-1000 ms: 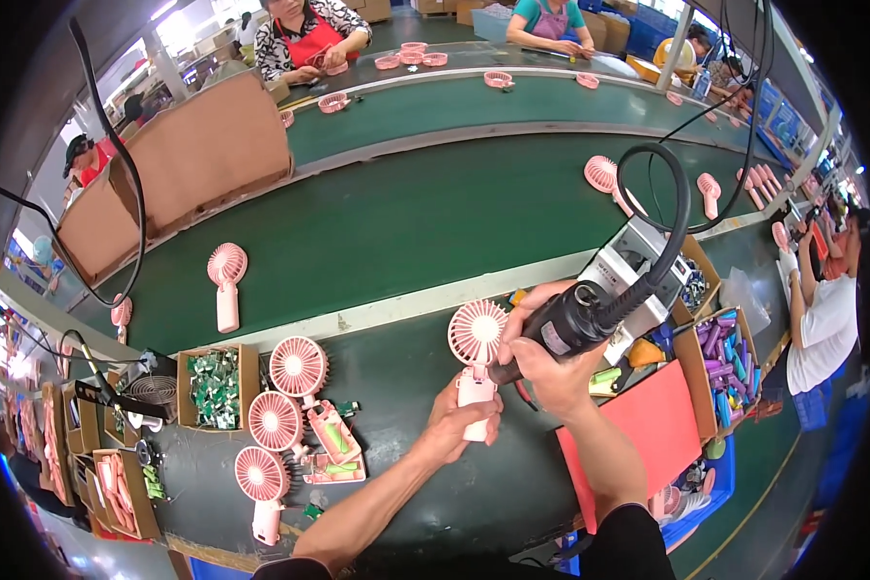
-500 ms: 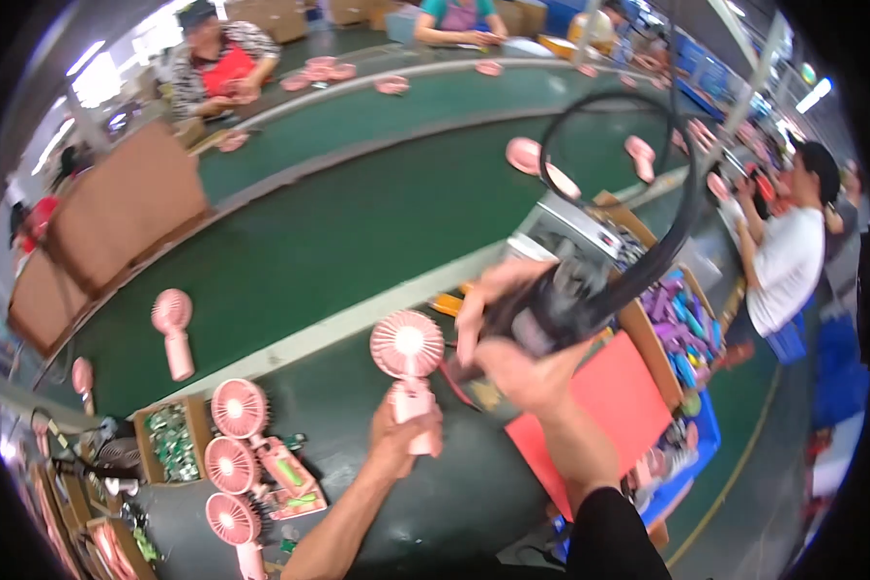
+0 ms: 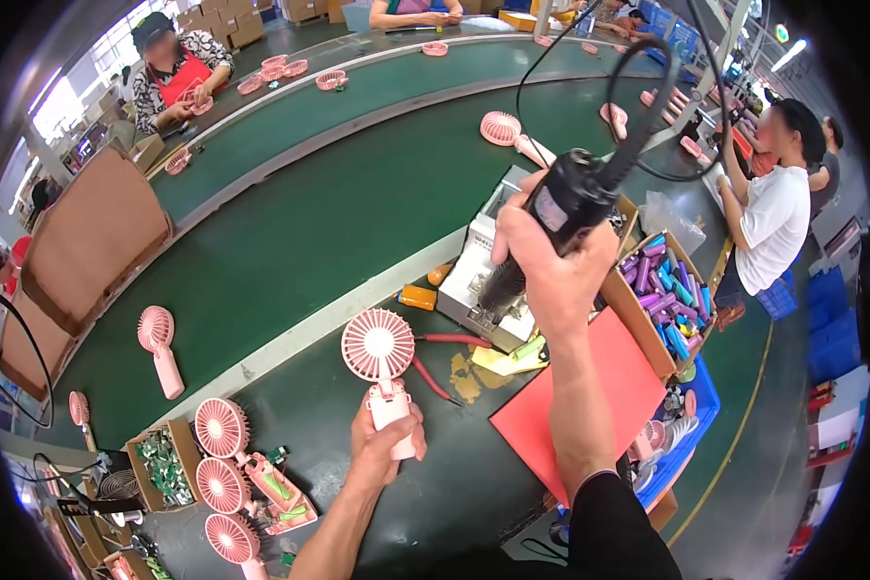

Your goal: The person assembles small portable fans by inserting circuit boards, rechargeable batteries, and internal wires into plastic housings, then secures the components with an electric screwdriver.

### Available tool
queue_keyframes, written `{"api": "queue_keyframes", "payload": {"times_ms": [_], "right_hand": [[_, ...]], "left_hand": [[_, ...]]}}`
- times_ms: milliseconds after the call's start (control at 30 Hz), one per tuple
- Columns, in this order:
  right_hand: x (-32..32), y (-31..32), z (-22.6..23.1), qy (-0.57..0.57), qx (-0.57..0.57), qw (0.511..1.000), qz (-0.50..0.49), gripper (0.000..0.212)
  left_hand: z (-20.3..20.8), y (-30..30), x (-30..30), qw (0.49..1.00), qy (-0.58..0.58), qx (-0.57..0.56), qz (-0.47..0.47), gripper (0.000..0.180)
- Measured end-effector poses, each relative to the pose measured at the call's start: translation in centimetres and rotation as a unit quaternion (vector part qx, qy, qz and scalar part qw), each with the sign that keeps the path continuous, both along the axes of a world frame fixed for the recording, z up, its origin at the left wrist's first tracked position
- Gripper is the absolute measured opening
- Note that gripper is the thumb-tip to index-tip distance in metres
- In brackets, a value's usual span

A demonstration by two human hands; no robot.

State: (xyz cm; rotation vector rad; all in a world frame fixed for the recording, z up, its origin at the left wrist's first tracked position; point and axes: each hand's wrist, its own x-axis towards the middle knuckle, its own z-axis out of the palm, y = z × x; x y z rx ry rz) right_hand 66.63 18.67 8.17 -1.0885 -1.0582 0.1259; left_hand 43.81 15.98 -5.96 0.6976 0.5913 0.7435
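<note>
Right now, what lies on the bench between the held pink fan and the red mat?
In the head view, red-handled pliers and yellow paper scraps lie between the fan and the red mat.

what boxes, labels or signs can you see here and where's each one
Open cardboard box: right of the right hand, full of purple, blue and green cylinders.
Small cardboard box: lower left, green parts inside.
Large brown cardboard sheet: far left, by the belt.
Pale label: on the black power tool, rectangular.
</note>
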Motion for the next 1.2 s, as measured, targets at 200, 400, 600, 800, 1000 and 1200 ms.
{"api": "queue_keyframes", "payload": {"times_ms": [200, 400, 600, 800, 1000, 1200], "right_hand": [[-0.5, 1.0, 0.0, 0.145, -0.014, 0.986, 0.080, 0.021], [-2.7, 0.8, -1.0, 0.237, 0.105, 0.922, 0.288, 0.027], [-7.8, -0.5, -1.6, 0.128, 0.042, 0.944, 0.300, 0.058], [-8.2, 0.1, -3.6, 0.075, 0.093, 0.920, 0.372, 0.062], [-8.4, 0.7, -3.8, 0.067, 0.103, 0.921, 0.371, 0.061], [-9.6, 0.6, -3.8, 0.082, 0.060, 0.925, 0.367, 0.064]], "left_hand": [[0.1, 0.1, -0.3, 1.000, -0.001, -0.012, 0.013, 0.047], [-0.5, 0.4, 0.4, 0.999, -0.035, -0.018, -0.007, 0.045], [-0.2, 0.4, 0.0, 1.000, -0.015, -0.018, -0.001, 0.043], [-0.3, 0.2, 0.0, 1.000, -0.008, -0.015, -0.014, 0.042], [-0.2, 0.7, 0.1, 1.000, -0.006, -0.020, -0.018, 0.043], [-0.3, 0.2, -0.2, 1.000, 0.011, -0.018, 0.008, 0.045]]}}
